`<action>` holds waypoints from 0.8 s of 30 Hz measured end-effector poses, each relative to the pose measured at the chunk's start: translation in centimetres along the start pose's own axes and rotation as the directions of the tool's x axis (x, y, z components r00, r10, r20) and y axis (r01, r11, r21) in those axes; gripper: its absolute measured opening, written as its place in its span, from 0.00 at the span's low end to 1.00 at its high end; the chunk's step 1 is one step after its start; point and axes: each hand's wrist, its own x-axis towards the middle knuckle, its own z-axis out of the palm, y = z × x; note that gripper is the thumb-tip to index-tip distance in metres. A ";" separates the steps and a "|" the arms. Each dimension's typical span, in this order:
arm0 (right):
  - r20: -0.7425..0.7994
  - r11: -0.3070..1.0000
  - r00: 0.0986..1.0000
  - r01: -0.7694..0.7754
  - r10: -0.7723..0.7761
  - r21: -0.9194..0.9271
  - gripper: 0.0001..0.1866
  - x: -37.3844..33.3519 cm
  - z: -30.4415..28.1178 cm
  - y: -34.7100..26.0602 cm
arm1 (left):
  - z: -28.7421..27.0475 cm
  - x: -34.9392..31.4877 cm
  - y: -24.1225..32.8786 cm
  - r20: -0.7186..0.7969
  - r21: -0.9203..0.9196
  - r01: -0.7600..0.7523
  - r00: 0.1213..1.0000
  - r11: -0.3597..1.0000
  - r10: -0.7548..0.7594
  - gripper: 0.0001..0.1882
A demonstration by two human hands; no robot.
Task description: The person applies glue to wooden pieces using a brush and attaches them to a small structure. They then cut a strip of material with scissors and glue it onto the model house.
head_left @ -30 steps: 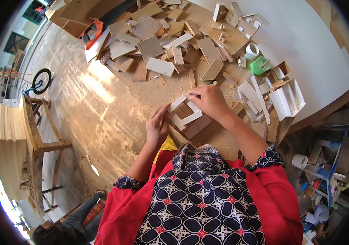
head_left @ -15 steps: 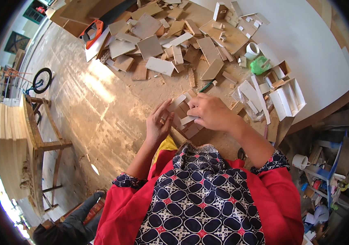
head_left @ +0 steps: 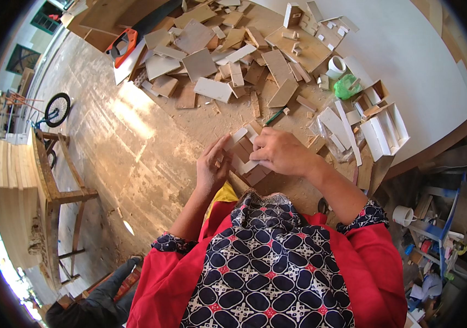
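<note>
I had both hands on a small white-and-brown wooden frame piece (head_left: pixel 244 156), held just above the sawdust-covered floor (head_left: pixel 135 142) in front of my lap. My right hand (head_left: pixel 281 153) was curled over the piece from the right, fingers closed around its upper edge and hiding much of it. My left hand (head_left: pixel 213 167) lay against its left side, fingers straight and pressed flat to the wood rather than wrapped around it. Just beyond the piece, a green-handled tool (head_left: pixel 273 116) lay on the floor. Farther out, a heap of cut board offcuts (head_left: pixel 211 65) spread across the floor, with an orange-handled saw (head_left: pixel 124 45) at its left end. To my right, several white slotted box frames (head_left: pixel 384 131) rested near the edge of a large white panel (head_left: pixel 408 49), beside a crumpled green bag (head_left: pixel 347 86) and a white cup (head_left: pixel 336 65). A wooden bench (head_left: pixel 53 186) stood well apart on my left, with a bicycle wheel (head_left: pixel 57 109) beyond it.
</note>
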 end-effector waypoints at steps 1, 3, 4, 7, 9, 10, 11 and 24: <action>-0.007 1.000 1.000 0.004 -0.004 0.003 0.07 0.0 0.0 0.0 | 0.0 0.0 0.0 0.000 -0.001 0.003 1.000 1.000 -0.003 0.23; -0.012 1.000 1.000 0.013 -0.013 -0.006 0.07 -0.1 0.2 0.1 | 0.1 -0.1 0.1 -0.001 -0.007 0.004 1.000 1.000 -0.004 0.23; -0.015 1.000 1.000 0.018 -0.018 -0.013 0.07 -0.1 0.2 0.1 | 0.1 0.0 0.1 -0.004 -0.012 0.001 1.000 1.000 -0.001 0.23; 0.020 1.000 1.000 -0.014 0.015 -0.016 0.08 0.0 -0.1 -0.2 | 0.0 -0.1 -0.2 0.014 -0.011 0.023 1.000 1.000 -0.023 0.23; -0.092 0.999 0.995 -0.039 0.042 0.033 0.09 -0.2 -0.5 0.1 | 0.0 -0.2 -0.3 0.021 -0.018 0.059 0.998 0.998 -0.059 0.23; -0.147 0.997 0.987 -0.050 0.058 0.059 0.09 -0.4 -0.7 0.4 | 0.0 -0.4 -0.1 0.017 -0.029 0.085 0.996 0.996 -0.085 0.23; -0.186 0.989 0.974 -0.115 0.131 0.097 0.10 -0.6 -0.9 0.8 | 0.0 -0.5 0.0 0.013 -0.040 0.111 0.994 0.993 -0.111 0.23; -0.039 0.830 0.871 -0.453 0.490 0.326 0.14 -3.2 2.3 3.7 | -0.4 -1.2 -1.7 -0.009 -0.121 0.109 0.994 0.987 -0.111 0.24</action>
